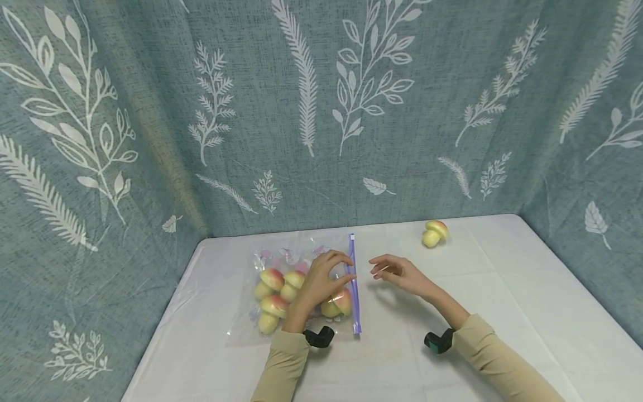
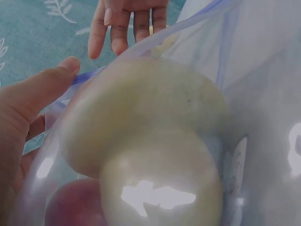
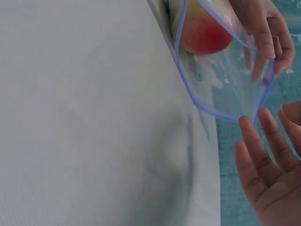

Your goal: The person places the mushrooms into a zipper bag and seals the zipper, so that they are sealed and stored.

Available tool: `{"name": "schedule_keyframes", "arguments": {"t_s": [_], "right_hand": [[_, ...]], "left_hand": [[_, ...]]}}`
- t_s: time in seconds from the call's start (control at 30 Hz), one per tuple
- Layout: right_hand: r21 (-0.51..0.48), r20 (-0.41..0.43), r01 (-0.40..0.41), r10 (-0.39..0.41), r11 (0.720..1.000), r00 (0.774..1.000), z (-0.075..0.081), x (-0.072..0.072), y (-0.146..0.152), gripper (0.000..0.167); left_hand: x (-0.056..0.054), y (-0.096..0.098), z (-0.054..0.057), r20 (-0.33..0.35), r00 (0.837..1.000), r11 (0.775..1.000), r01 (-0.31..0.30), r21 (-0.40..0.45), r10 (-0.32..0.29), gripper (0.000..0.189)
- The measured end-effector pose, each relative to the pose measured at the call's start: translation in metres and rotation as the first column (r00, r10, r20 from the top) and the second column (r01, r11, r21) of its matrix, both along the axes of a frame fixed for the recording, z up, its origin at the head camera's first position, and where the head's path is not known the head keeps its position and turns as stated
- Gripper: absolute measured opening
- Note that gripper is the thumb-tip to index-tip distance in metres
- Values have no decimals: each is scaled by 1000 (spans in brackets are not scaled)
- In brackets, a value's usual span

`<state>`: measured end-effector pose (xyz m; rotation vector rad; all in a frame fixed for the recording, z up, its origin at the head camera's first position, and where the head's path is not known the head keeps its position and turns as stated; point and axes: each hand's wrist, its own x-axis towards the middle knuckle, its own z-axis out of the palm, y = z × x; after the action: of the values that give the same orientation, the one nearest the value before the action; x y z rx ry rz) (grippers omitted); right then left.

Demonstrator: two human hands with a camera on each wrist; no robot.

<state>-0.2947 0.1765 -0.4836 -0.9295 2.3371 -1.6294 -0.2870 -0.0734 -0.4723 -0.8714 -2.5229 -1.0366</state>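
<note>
A clear zip bag (image 1: 241, 329) with a purple-blue zip edge (image 1: 356, 307) lies on its side, its mouth to the right. Inside are several yellow mushroom-shaped pieces (image 1: 273, 306) with reddish caps; one mushroom (image 2: 162, 174) fills much of the left wrist view. My left hand (image 1: 318, 279) grips the bag at its mouth, thumb and fingers on either side of the film. The right wrist view shows the mouth gaping. My right hand (image 1: 404, 274) hovers just right of it, holding nothing, fingers (image 3: 277, 146) spread and slightly bent.
Another mushroom (image 1: 435, 233) lies alone at the back right of the white-covered table (image 1: 502, 290). A blue-green curtain (image 1: 311, 111) with white leaf prints stands behind the table and along its sides. Each wrist carries a small black camera (image 1: 320, 337).
</note>
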Motion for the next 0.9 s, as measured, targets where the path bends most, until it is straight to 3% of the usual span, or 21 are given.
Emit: {"name": "schedule_keyframes", "arguments": {"t_s": [0.53,0.9], "right_hand": [[-7,-54,42,-43,999,998,4,-11,20,32],[0,-37,68,-68,998,997,8,-16,33,33]], "left_hand": [[-3,2,0,2,1000,1000,0,26,0,27],[-4,3,0,2,1000,999,-6,43,6,22]]}}
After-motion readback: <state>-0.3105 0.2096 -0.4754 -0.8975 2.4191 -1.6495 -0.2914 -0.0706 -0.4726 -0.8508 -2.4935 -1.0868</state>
